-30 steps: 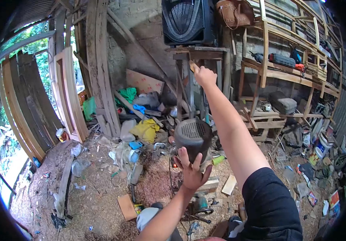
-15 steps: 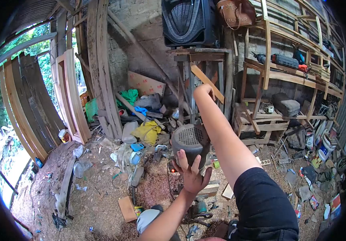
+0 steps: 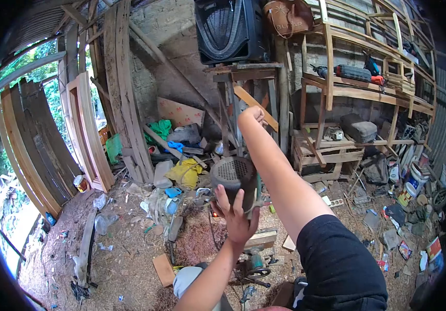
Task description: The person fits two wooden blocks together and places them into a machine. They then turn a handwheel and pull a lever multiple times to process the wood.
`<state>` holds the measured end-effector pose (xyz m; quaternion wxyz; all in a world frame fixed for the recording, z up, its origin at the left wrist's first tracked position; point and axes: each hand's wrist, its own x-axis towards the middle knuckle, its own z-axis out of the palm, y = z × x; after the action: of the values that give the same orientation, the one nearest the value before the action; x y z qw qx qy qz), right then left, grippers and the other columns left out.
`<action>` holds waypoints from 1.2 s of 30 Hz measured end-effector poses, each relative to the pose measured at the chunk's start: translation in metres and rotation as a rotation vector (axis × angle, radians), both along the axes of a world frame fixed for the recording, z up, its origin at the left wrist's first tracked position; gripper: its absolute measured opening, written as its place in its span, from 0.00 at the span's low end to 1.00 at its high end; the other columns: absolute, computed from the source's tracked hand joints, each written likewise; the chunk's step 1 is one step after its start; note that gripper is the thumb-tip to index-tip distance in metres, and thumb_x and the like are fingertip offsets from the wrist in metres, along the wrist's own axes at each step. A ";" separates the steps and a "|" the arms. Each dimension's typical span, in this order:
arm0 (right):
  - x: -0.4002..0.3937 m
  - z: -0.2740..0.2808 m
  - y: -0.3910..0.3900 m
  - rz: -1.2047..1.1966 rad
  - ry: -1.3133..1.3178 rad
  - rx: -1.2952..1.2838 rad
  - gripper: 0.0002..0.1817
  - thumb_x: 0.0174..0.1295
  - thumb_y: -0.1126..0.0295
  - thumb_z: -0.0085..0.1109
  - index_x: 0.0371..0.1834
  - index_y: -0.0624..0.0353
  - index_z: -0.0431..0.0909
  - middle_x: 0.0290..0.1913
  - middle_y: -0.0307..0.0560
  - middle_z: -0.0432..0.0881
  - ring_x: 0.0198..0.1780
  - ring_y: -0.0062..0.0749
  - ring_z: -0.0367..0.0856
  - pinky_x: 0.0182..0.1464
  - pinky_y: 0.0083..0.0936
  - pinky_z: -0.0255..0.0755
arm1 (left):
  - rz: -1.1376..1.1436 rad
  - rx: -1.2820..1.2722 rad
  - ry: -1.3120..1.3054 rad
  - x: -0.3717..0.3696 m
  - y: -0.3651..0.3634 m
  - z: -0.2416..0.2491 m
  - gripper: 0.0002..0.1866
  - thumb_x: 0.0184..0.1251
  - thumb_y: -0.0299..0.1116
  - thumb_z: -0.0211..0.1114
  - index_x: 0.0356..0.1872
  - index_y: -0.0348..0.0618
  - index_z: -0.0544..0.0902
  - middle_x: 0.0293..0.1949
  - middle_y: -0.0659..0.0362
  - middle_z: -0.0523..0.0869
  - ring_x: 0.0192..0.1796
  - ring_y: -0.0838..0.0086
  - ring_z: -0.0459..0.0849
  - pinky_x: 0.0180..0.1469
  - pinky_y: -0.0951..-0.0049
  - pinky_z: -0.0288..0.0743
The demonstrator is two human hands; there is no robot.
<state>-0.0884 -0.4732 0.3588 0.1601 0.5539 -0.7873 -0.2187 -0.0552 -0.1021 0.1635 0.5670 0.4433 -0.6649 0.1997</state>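
My left hand [image 3: 238,220] has its fingers spread and raised against the near side of a dark rounded housing [image 3: 233,179] with a perforated top. A small red light shows beside those fingers. Stretched far forward, my right hand [image 3: 253,117] is closed with its fingers curled under. It overlaps a slanted light wooden strip [image 3: 269,120] in front of the stand. Whatever those fingers grip is hidden from this angle. Below my left hand are a wooden block [image 3: 260,240] and a greenish machine with a handwheel [image 3: 257,270].
A large black speaker [image 3: 229,31] stands on a wooden stand [image 3: 251,72]. Wooden racks with power tools [image 3: 352,73] line the right wall. Boards [image 3: 36,140] lean at the left. Yellow cloth [image 3: 185,173], scraps and wood shavings cover the floor. A brown block [image 3: 164,269] lies front left.
The whole view has shifted slightly, so the scene and both hands appear further left. The left hand stays at the housing and the right hand stays by the strip.
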 end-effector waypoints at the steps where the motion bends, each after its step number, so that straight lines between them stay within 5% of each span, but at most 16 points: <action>1: 0.001 0.003 0.009 -0.023 0.079 0.071 0.14 0.64 0.63 0.65 0.50 0.52 0.89 0.35 0.27 0.88 0.17 0.09 0.70 0.19 0.13 0.56 | 0.015 -0.004 0.003 0.000 0.000 0.001 0.36 0.75 0.47 0.60 0.77 0.42 0.59 0.81 0.30 0.45 0.84 0.38 0.41 0.79 0.38 0.22; 4: -0.002 0.021 0.055 -0.015 0.102 0.100 0.16 0.64 0.64 0.65 0.54 0.53 0.89 0.47 0.29 0.92 0.15 0.07 0.65 0.18 0.14 0.52 | 0.011 0.055 0.018 0.000 0.006 0.007 0.38 0.73 0.42 0.63 0.79 0.43 0.58 0.82 0.32 0.44 0.84 0.37 0.42 0.79 0.37 0.25; 7: -0.014 0.019 0.058 0.152 0.085 0.166 0.12 0.63 0.66 0.65 0.48 0.50 0.91 0.43 0.29 0.92 0.15 0.09 0.66 0.17 0.15 0.52 | -0.004 0.053 0.055 -0.002 0.006 0.009 0.40 0.72 0.43 0.64 0.81 0.46 0.59 0.82 0.33 0.46 0.84 0.36 0.43 0.78 0.34 0.23; 9: -0.012 0.019 0.056 0.119 0.154 0.172 0.24 0.63 0.57 0.65 0.57 0.60 0.87 0.18 0.19 0.72 0.13 0.09 0.63 0.17 0.14 0.52 | 0.007 0.062 0.054 -0.002 0.007 0.012 0.40 0.72 0.43 0.64 0.81 0.46 0.58 0.83 0.34 0.46 0.84 0.36 0.43 0.78 0.34 0.24; 20: -0.014 0.012 0.040 0.166 -0.139 -0.112 0.17 0.60 0.62 0.67 0.48 0.60 0.89 0.22 0.25 0.82 0.14 0.11 0.68 0.17 0.16 0.52 | 0.162 0.170 0.041 0.000 0.010 0.040 0.39 0.76 0.47 0.62 0.82 0.49 0.58 0.84 0.42 0.48 0.85 0.42 0.45 0.79 0.35 0.24; 22: -0.010 0.009 0.055 0.094 -0.011 -0.099 0.04 0.57 0.68 0.72 0.36 0.45 0.90 0.30 0.33 0.88 0.21 0.16 0.77 0.20 0.19 0.53 | 0.215 0.197 0.019 -0.001 0.006 0.040 0.39 0.74 0.42 0.64 0.82 0.48 0.58 0.84 0.42 0.45 0.86 0.42 0.43 0.77 0.29 0.29; 24: -0.018 0.003 0.050 0.224 -0.147 -0.106 0.05 0.58 0.69 0.70 0.36 0.45 0.91 0.30 0.34 0.89 0.21 0.16 0.78 0.19 0.19 0.53 | 0.229 0.147 0.030 -0.004 0.002 0.036 0.39 0.75 0.43 0.64 0.82 0.50 0.58 0.84 0.41 0.47 0.85 0.41 0.45 0.76 0.26 0.32; 26: -0.025 0.017 0.111 0.207 -0.086 -0.077 0.07 0.65 0.70 0.63 0.40 0.57 0.90 0.22 0.28 0.85 0.16 0.13 0.74 0.19 0.17 0.53 | 0.266 0.122 -0.008 -0.004 0.001 0.030 0.39 0.75 0.45 0.63 0.82 0.50 0.59 0.84 0.42 0.48 0.85 0.41 0.46 0.77 0.26 0.31; 31: -0.025 0.001 0.176 -0.024 -0.057 -0.140 0.09 0.68 0.70 0.61 0.42 0.59 0.91 0.20 0.30 0.85 0.14 0.15 0.77 0.18 0.19 0.54 | 0.280 0.148 0.012 -0.006 0.006 0.027 0.37 0.75 0.49 0.62 0.81 0.55 0.62 0.85 0.47 0.49 0.86 0.48 0.47 0.76 0.23 0.31; 36: -0.056 0.008 0.247 0.339 -0.068 -0.116 0.07 0.67 0.68 0.64 0.35 0.58 0.90 0.22 0.33 0.85 0.14 0.17 0.75 0.16 0.21 0.53 | 0.313 0.151 0.004 -0.017 0.019 0.022 0.37 0.75 0.48 0.64 0.81 0.55 0.61 0.84 0.47 0.51 0.86 0.48 0.48 0.75 0.22 0.31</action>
<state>-0.1443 -0.2260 0.3668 0.1998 0.6755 -0.6988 -0.1241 -0.0718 -0.0829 0.1860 0.4957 0.5830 -0.5997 0.2341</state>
